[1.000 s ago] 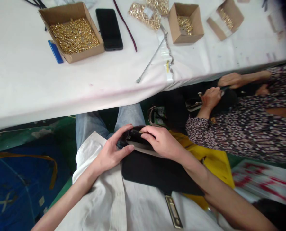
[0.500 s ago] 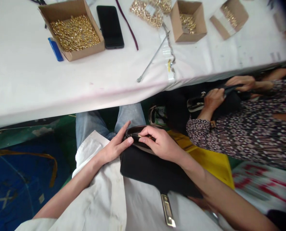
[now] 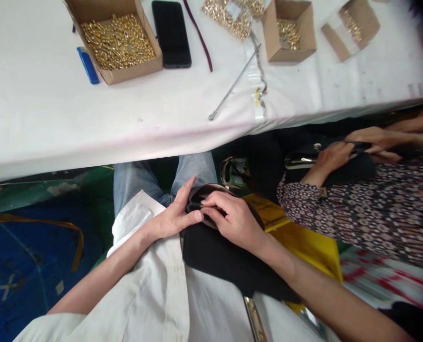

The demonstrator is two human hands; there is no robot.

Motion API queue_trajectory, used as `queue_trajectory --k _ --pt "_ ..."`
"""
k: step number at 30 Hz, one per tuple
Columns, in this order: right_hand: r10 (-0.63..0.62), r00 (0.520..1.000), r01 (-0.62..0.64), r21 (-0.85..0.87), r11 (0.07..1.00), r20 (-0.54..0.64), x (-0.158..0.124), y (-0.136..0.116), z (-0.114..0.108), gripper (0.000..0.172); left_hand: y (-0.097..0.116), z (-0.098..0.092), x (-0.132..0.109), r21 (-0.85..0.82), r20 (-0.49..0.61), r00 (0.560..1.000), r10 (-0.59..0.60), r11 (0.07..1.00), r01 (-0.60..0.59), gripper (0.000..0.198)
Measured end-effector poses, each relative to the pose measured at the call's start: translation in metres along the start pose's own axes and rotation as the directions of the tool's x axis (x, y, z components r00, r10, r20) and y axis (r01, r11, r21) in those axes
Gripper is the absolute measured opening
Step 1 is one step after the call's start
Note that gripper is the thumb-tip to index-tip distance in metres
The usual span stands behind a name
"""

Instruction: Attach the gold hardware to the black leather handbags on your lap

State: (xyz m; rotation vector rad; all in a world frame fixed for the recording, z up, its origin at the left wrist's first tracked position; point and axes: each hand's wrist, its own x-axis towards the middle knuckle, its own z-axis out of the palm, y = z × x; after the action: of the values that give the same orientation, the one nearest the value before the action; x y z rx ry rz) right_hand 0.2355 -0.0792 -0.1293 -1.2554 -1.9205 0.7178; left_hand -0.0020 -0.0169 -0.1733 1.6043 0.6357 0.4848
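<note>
A black handbag (image 3: 218, 249) lies in my lap, its mouth open and its flap folded back toward my body. From the flap hangs a strap tab with a gold metal plate (image 3: 254, 320). My left hand (image 3: 176, 216) grips the bag's left end, thumb on the near side of the mouth and fingers on the far side. At the opening, my right hand (image 3: 235, 218) pinches thumb and forefinger on a small golden part, which looks like a zipper pull. The fingertips hide most of it, and the bag's inside is dark.
On the white table (image 3: 108, 123) stand cardboard boxes (image 3: 135, 73) of gold hardware, a bag of gold pieces (image 3: 229, 18), a phone (image 3: 171, 35), a blue lighter-like object (image 3: 88, 65) and a metal rod (image 3: 235, 83). At right, a co-worker's hands (image 3: 334, 156) hold another black bag.
My right hand has shifted slightly left along the bag's mouth, which gapes a little wider. My left hand keeps its grip. The view has moved slightly, and the co-worker's hands have moved right.
</note>
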Motion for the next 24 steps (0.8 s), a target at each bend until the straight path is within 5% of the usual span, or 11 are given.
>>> queue_trajectory --k 6,13,24 --pt "-0.094 0.995 0.096 -0.169 0.981 0.023 -0.003 -0.003 0.011 0.021 0.003 0.001 0.004 -0.005 -0.006 0.998 -0.058 0.998 0.057 0.102" --pt "-0.175 0.984 0.168 -0.128 0.977 -0.041 0.001 0.003 0.014 0.024 0.001 0.002 0.004 0.006 -0.055 0.998 0.002 1.000 -0.002 0.091" --pt "-0.037 0.999 0.035 -0.249 0.968 -0.005 0.012 -0.007 0.019 0.021 0.001 0.003 0.003 -0.085 -0.073 0.995 -0.070 0.994 0.063 0.095"
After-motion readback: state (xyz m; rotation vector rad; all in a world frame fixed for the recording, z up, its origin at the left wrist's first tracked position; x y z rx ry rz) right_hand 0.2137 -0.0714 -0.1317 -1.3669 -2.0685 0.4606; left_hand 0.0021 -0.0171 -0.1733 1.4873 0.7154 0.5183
